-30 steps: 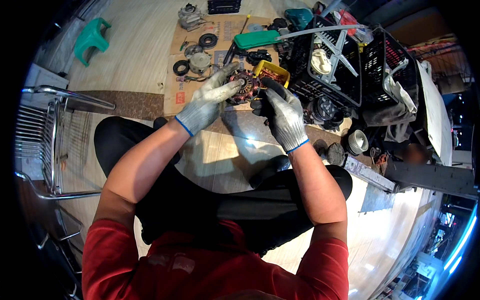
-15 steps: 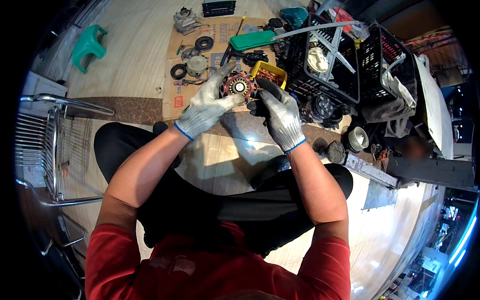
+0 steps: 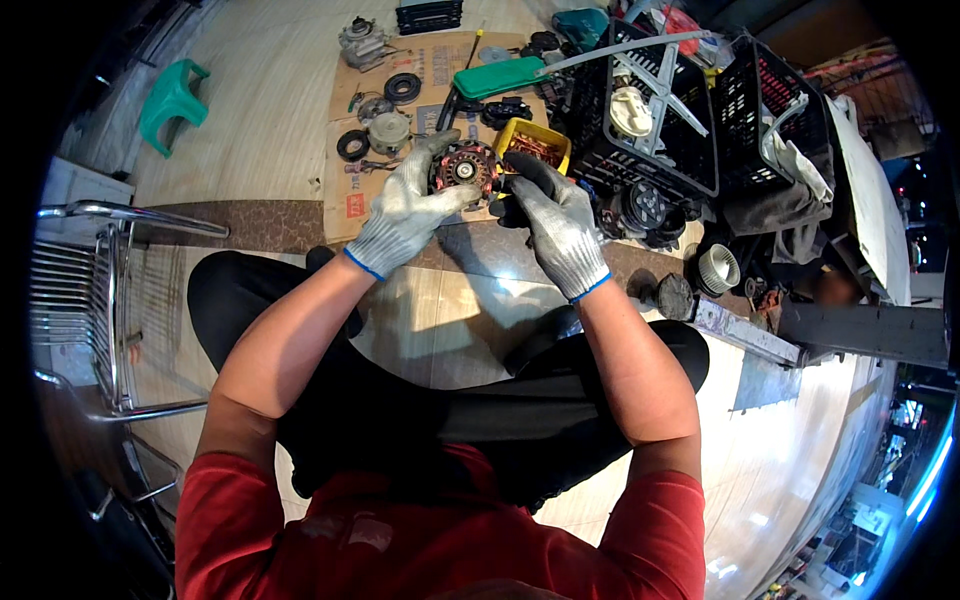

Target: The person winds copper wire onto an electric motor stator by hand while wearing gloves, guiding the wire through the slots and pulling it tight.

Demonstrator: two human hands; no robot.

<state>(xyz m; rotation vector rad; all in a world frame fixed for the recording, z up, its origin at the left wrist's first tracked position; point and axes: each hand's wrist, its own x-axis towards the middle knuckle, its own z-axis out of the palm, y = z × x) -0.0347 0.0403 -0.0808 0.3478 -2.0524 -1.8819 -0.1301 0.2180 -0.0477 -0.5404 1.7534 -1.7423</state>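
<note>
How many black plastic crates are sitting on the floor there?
2. One large black crate stands just beyond the person's right hand, holding white parts. A second black crate sits to its right, with cloth draped beside it. Others may be hidden beyond the picture's edge.

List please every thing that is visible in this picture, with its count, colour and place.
round motor part with copper windings: one, copper and dark, held between both hands
flat brown cardboard sheet: one, on the floor ahead
small yellow plastic tray: one, right of the motor part
black rubber rings: at least two, on the cardboard
green flat plastic cover: one, beyond the tray
black plastic crates: two, upper right
green plastic stool: one, upper left
chrome metal rack: one, left edge
left hand: grey knit glove, gripping the motor part
right hand: grey knit glove, at the part's right side
</note>
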